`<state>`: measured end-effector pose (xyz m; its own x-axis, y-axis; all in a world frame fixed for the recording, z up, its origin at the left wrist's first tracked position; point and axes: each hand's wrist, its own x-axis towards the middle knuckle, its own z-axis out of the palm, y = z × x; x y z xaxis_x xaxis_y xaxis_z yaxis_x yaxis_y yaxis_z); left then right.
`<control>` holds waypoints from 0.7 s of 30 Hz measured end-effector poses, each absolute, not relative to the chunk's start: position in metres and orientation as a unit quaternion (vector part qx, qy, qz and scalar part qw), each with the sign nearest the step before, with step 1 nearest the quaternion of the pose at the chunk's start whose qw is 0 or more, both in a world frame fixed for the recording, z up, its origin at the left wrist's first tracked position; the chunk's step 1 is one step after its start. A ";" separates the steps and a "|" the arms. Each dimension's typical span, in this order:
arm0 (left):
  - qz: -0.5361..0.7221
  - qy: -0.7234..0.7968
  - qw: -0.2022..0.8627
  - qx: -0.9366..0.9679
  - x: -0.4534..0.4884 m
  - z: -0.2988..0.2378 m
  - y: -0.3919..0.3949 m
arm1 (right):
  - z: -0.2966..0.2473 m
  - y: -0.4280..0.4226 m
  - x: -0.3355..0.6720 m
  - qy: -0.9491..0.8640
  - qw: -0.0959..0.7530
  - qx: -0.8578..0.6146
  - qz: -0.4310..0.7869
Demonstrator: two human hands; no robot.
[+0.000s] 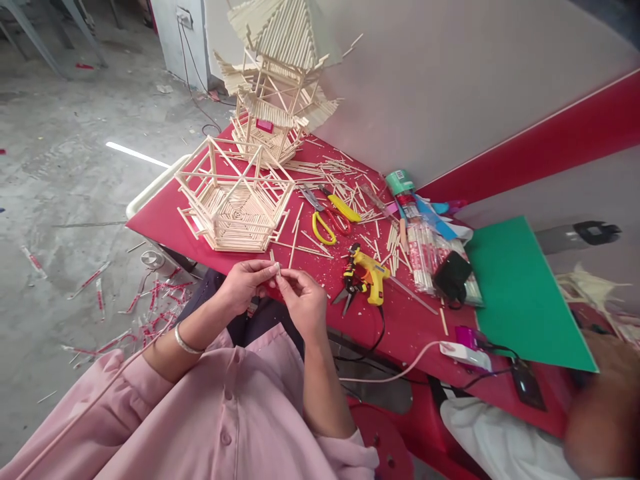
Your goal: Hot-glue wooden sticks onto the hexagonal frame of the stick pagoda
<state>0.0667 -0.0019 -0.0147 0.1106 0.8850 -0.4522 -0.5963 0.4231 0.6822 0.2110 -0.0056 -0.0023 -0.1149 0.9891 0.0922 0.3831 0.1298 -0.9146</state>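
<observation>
At the table's near edge, my left hand (pixel 246 285) and my right hand (pixel 306 301) meet, thumbs and fingers pinched together. Between the fingertips is a small pale piece (pixel 278 268) that looks like a bit of wooden stick; most of it is hidden. Just beyond them stands an open six-sided stick frame (pixel 240 217) with a patterned stick floor. Behind it rises a tiered stick pagoda (pixel 280 100) with slatted roofs. Right of my hands lie a yellow glue gun (pixel 373 277), black-handled pruners (pixel 351 280) and yellow-handled scissors (pixel 325 227).
Loose sticks (pixel 345 190) cover the red table (pixel 310 267) toward the wall. Packs of sticks (pixel 423 257), a black adapter (pixel 453 277), a green board (pixel 525 300) and a white power strip (pixel 465 355) lie rightward. Another person's blurred arm (pixel 603 413) is at right. Wrappers (pixel 155 300) litter the floor.
</observation>
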 end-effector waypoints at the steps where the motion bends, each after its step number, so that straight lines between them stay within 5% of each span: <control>1: 0.509 0.431 0.725 0.168 0.067 -0.014 -0.002 | -0.004 -0.006 0.211 -0.636 0.395 -0.538 0.388; 21: 0.534 0.461 0.682 0.192 0.072 -0.010 -0.004 | -0.017 -0.008 0.209 -0.618 0.404 -0.542 0.401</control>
